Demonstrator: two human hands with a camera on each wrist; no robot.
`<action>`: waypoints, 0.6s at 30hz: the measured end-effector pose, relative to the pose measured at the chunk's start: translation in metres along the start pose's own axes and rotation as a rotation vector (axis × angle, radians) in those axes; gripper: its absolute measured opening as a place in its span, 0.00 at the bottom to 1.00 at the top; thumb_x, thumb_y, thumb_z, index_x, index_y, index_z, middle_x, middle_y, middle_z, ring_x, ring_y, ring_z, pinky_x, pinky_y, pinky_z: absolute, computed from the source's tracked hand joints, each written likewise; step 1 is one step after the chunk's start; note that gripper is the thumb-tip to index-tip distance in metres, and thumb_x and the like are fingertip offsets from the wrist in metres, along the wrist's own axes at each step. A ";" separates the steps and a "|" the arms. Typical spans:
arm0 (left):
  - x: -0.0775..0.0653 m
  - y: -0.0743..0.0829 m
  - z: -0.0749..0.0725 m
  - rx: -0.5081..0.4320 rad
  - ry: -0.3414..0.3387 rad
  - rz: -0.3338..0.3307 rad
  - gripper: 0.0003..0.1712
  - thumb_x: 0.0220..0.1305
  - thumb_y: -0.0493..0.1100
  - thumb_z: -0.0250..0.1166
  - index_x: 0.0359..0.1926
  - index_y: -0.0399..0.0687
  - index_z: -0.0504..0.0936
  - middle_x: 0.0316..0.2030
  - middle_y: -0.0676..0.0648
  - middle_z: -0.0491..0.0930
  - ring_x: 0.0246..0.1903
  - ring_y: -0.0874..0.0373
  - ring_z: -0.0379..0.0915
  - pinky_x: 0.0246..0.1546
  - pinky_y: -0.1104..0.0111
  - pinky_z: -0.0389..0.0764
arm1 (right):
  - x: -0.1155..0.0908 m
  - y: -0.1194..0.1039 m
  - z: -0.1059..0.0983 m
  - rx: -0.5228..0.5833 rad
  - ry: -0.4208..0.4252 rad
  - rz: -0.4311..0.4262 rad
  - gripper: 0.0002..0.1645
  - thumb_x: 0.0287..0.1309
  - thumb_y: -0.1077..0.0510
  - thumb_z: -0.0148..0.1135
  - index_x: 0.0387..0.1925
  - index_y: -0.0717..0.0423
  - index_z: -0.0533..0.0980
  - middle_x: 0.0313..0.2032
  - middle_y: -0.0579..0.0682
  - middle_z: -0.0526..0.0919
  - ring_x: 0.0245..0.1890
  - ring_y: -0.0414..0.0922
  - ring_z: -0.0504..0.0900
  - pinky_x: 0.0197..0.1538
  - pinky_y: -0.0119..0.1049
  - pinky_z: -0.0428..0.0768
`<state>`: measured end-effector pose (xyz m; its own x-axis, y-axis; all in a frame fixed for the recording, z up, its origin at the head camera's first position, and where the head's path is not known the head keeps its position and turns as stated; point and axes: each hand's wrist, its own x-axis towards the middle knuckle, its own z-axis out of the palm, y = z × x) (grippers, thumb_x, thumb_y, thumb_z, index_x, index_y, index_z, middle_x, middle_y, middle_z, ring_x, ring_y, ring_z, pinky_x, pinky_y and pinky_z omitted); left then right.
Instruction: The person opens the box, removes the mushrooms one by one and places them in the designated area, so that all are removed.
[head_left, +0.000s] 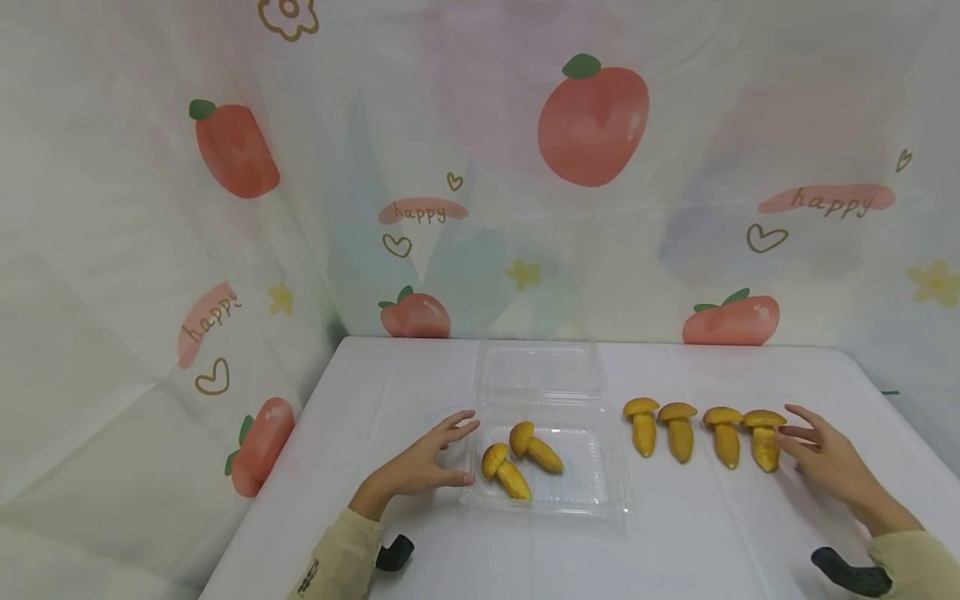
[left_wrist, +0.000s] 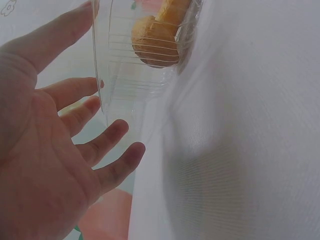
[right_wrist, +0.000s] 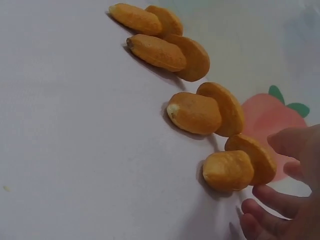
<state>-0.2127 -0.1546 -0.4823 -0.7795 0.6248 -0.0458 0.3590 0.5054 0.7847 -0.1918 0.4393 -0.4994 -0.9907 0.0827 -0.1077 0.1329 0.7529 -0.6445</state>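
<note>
The person's forearms [head_left: 341,546] extend from the near side, left hand [head_left: 418,465] with fingers spread, right hand [head_left: 831,461] with fingers parted.

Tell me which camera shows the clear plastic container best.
The head view: it takes in the clear plastic container from above, with its open lid. The left wrist view shows only part of it, close up beside the left hand; the right wrist view shows none.

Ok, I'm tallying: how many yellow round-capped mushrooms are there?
6: two mushrooms in the clear rectangular plastic box, four mushrooms in a row right of it on the white table.
</note>
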 end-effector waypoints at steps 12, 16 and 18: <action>-0.001 0.001 0.000 0.000 0.005 0.012 0.49 0.61 0.45 0.73 0.78 0.42 0.59 0.80 0.43 0.50 0.79 0.40 0.46 0.73 0.39 0.60 | -0.012 -0.021 -0.021 0.010 0.057 0.037 0.47 0.78 0.42 0.44 0.76 0.73 0.41 0.63 0.86 0.58 0.58 0.81 0.64 0.42 0.53 0.86; -0.001 0.000 0.000 -0.001 0.007 0.001 0.48 0.62 0.46 0.73 0.78 0.44 0.59 0.80 0.44 0.50 0.79 0.41 0.46 0.74 0.39 0.59 | -0.015 -0.031 -0.022 0.034 0.078 0.021 0.47 0.78 0.42 0.44 0.76 0.71 0.42 0.64 0.85 0.58 0.59 0.80 0.63 0.37 0.41 0.86; -0.001 0.000 0.000 -0.001 0.008 0.002 0.48 0.62 0.46 0.73 0.78 0.44 0.60 0.80 0.44 0.50 0.79 0.41 0.46 0.74 0.39 0.59 | -0.017 -0.037 -0.019 0.036 0.090 -0.008 0.44 0.78 0.44 0.44 0.76 0.71 0.43 0.64 0.85 0.59 0.59 0.80 0.64 0.34 0.35 0.84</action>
<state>-0.2121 -0.1548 -0.4827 -0.7828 0.6210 -0.0393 0.3601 0.5037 0.7852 -0.1809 0.4223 -0.4592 -0.9900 0.1364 -0.0351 0.1243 0.7299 -0.6721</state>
